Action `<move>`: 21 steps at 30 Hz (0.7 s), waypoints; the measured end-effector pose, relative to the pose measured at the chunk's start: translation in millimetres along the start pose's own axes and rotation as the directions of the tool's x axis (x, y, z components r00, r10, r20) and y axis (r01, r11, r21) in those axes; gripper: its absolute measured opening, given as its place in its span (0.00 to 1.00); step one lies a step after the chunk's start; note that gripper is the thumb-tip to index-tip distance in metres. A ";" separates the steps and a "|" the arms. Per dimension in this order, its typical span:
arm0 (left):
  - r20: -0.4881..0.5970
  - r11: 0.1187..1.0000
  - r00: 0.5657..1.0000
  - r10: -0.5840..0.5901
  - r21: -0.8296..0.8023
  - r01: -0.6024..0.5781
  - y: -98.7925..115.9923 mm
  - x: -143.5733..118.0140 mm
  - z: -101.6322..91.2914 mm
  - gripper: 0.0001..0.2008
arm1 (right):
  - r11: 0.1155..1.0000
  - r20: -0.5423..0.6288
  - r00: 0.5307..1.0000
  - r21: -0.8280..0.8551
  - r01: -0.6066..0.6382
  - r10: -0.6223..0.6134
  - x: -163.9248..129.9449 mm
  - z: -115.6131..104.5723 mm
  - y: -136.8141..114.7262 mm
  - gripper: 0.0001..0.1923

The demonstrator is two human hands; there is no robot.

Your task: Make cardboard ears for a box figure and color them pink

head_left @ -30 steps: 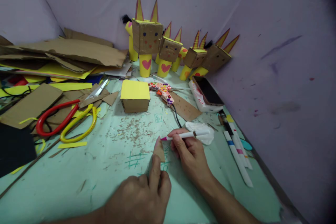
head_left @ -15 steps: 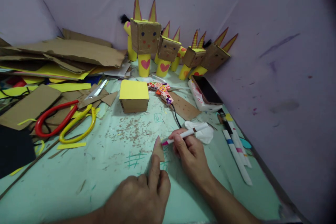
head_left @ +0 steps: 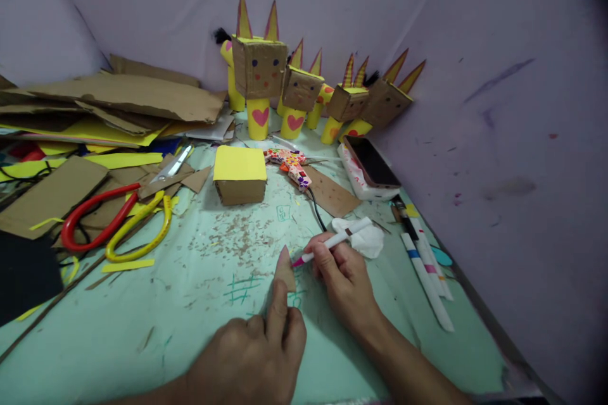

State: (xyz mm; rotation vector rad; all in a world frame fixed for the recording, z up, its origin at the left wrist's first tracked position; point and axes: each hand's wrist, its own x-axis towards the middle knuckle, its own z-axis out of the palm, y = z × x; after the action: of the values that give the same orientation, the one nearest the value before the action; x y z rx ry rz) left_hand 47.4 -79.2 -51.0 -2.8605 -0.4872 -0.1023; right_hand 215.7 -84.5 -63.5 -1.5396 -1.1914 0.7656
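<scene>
Head view, cardboard piece: a small brown cardboard triangle [head_left: 286, 271], pointed end up and away from the person, lay flat on the pale green table [head_left: 142, 316], its edge tinged pink near the tip.
Head view, left hand: the left hand [head_left: 259, 354] was curled, forefinger stretched forward and pressed down on the lower part of the triangle, pinning it to the table; the other fingers were folded under.
Head view, right hand: the right hand [head_left: 344, 278] pinched a white marker [head_left: 332, 240] between thumb and fingers, barrel slanting up to the right, its pink tip touching the triangle's right edge just beside the point.
Head view, triangle against the grips: it sat between the two hands, its lower part under the left fingertip, its upper part bare and meeting the pen tip.
Head view, near the right hand: a crumpled white tissue [head_left: 363, 239] lay just behind the marker's end; several more markers [head_left: 427, 278] lay side by side along the right wall.
Head view, middle of the table: a cardboard box with a yellow top [head_left: 239, 174], a patterned glue gun [head_left: 293, 164] with a black cord, and a phone [head_left: 373, 163] on a white packet.
Head view, back: a row of cardboard figures [head_left: 304, 92] with yellow tube legs, pink hearts and pointed ears stood against the wall.
Head view, left: red and yellow scissor handles [head_left: 114, 224] among cardboard scraps [head_left: 118, 98] and yellow paper.
</scene>
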 end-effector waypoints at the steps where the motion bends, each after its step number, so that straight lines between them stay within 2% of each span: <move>1: -0.002 1.000 1.000 -0.002 -0.002 0.002 -0.1 0.1 0.6 0.14 | 1.000 0.002 1.000 0.009 -0.006 0.006 0.1 0.1 0.4 0.15; 8: 0.021 1.000 1.000 0.006 -0.022 -0.006 -0.3 2.0 0.8 0.13 | 0.999 0.017 1.000 -0.038 0.016 -0.016 0.3 0.2 -0.4 0.14; 13: 0.066 1.000 0.998 0.014 -0.018 -0.013 0.4 0.7 2.1 0.15 | 0.999 -0.011 1.000 -0.033 0.005 -0.005 0.9 -0.1 0.9 0.16; 21: 0.149 0.999 0.988 0.029 -0.046 -0.022 2.0 -1.8 4.1 0.18 | 0.999 0.010 1.000 -0.037 0.003 -0.003 2.7 -0.6 -0.2 0.14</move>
State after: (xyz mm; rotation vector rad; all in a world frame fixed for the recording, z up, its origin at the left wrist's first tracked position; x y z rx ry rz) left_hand 46.5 -80.5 -55.5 -2.9306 -0.4825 0.1088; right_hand 217.0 -82.1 -62.9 -1.5657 -1.2209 0.7543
